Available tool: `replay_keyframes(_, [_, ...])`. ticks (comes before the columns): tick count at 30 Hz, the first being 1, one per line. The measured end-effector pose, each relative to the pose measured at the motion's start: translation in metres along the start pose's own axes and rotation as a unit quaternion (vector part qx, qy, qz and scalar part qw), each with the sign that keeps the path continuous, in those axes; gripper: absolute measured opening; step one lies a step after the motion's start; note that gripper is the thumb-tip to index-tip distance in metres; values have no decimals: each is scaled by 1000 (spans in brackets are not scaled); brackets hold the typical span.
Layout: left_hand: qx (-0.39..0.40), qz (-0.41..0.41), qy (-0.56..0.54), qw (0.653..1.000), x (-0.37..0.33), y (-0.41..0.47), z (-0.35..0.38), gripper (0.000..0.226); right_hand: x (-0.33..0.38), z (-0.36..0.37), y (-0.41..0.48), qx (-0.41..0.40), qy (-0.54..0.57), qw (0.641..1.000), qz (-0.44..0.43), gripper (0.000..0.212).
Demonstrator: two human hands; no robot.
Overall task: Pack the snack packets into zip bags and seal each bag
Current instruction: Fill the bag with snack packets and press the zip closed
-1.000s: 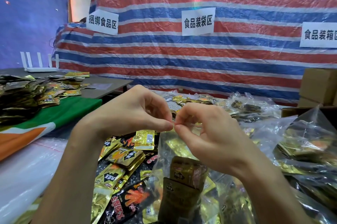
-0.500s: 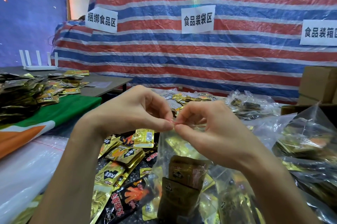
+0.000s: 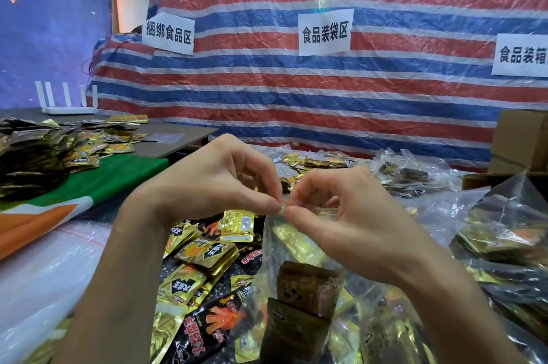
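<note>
Hardly anything has shifted over the last second: my left hand (image 3: 219, 185) and right hand (image 3: 355, 227) pinch the same spot as before, and the bag (image 3: 296, 248) hangs where it hung.

Biggest around me is the heap of filled bags (image 3: 504, 239) on my right, then the loose packets (image 3: 201, 257) spread below my left wrist. Over these hangs the clear bag, lifted by its top edge, with brown and gold packets (image 3: 308, 283) standing in its lower half.

My hands meet fingertip to fingertip. On each, thumb and forefinger pinch the zip strip (image 3: 283, 210) at what looks like its left end, and the other fingers curl loosely. I judge the seal only just begun, though my right hand hides the rest of the strip, so I cannot tell how much is closed.

Thin, soft and slick, the film gives little to grip, and the load is light but sags. That leaves the strip as the only firm place to hold. Pinching along it, one short stretch at a time, should keep it from slipping or puckering.
</note>
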State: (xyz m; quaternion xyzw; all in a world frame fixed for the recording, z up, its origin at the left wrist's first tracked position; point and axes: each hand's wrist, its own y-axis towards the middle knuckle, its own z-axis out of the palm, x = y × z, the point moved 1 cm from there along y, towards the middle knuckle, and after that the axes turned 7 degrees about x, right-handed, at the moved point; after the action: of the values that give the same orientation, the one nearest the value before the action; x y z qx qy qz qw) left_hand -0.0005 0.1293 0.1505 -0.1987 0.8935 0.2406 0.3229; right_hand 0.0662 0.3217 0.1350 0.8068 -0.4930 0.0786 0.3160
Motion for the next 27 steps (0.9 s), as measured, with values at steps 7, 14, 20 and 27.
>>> replay_keyframes(7, [19,-25,2,1000,0,1,1,7,1,3,0,19,-11,1000,-8,12])
replay_keyframes(14, [13,-20,-25,999,-2,0,1,6,-5,-3,-1,28,-10,1000,5,13])
replay_keyframes(20, [10,-44,-8,999,-2,4,4,1,-3,-6,-2,24,-29,999,8,12])
replay_keyframes(27, [7,-37,-5,999,-2,3,3,12,-4,-7,-3,22,-9,999,21,17])
